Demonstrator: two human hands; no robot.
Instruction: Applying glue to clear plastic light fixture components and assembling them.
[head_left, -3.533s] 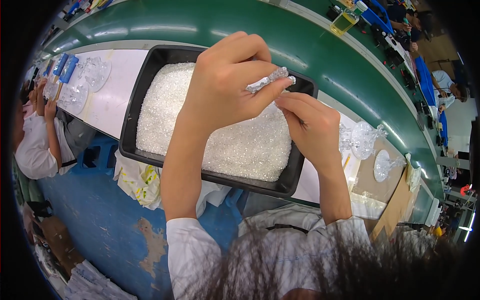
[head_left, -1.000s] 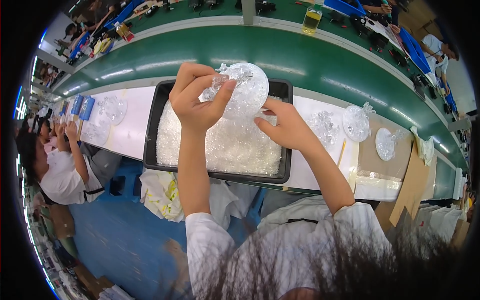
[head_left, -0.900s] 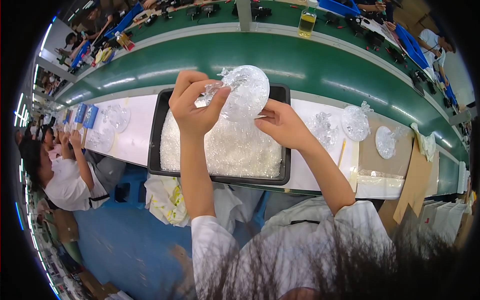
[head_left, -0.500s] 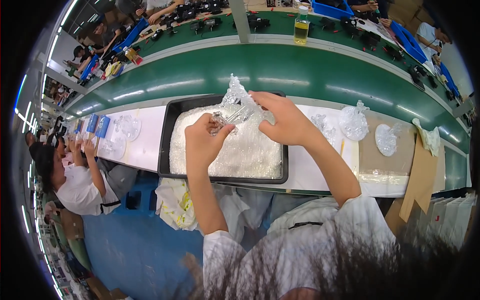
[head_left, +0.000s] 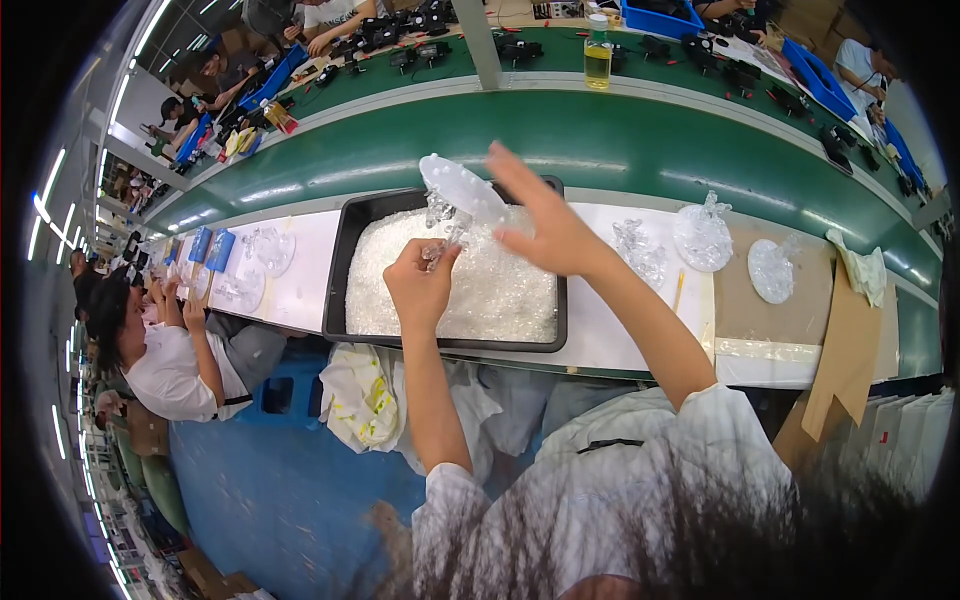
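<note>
Pinched in the fingers of my left hand [head_left: 420, 283] is a clear plastic ornament with a flat oval base [head_left: 464, 190]. The base is tilted up and away from my fingers, its pale flat face showing with small bumps or beads on it. My right hand [head_left: 545, 222] is raised just right of the base, fingers stretched out and slightly smeared by motion; whether it touches the rim I cannot tell. Below both hands stands a black tray [head_left: 445, 346] filled with small clear beads or granules [head_left: 500, 300].
On the white table at right lie several similar clear ornaments [head_left: 702, 238] and a yellow pencil-like stick [head_left: 679, 291]. A cardboard sheet [head_left: 745, 310] lies beyond them. At left are blue boxes [head_left: 220, 250] and a seated co-worker [head_left: 180, 360]. A bottle of yellow liquid [head_left: 597, 60] stands across the green bench.
The ornament has been turned over, so its flat base now faces up. My right hand has let go of it and spread its fingers. My left hand keeps its hold.
</note>
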